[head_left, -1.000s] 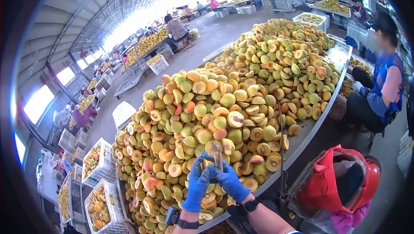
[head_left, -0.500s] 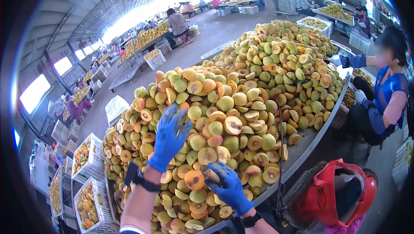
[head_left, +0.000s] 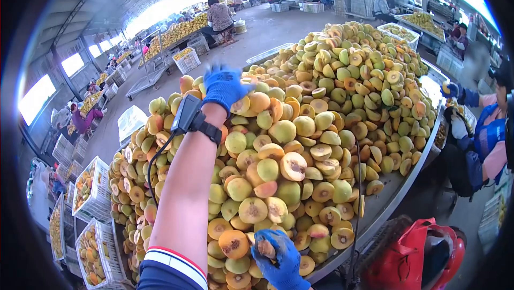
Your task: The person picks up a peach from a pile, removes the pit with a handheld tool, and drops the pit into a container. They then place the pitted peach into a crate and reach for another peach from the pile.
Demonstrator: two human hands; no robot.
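A large heap of halved yellow-green fruit [head_left: 289, 167] covers the metal table [head_left: 391, 183]. My left hand [head_left: 224, 85], in a blue glove, reaches over the far left part of the heap; its fingers are blurred and whether they touch fruit is unclear. Near the front edge, my right hand [head_left: 277, 258], also gloved in blue, is curled round a small brownish object [head_left: 265, 248], perhaps a fruit pit or piece. A fruit half with a dark centre [head_left: 233, 244] lies just left of it. A black device is strapped to my left wrist, with a cable hanging from it.
At the right, a co-worker in a blue vest [head_left: 490, 135] sits by the table edge. A red bag [head_left: 407, 258] is at the lower right. White crates of fruit [head_left: 93, 188] stand at the left. A thin black cable [head_left: 359, 177] crosses the heap's right side.
My left hand has moved up and away over the heap, its forearm now stretched across the fruit. My right hand has shifted slightly lower in view, still holding the brownish object.
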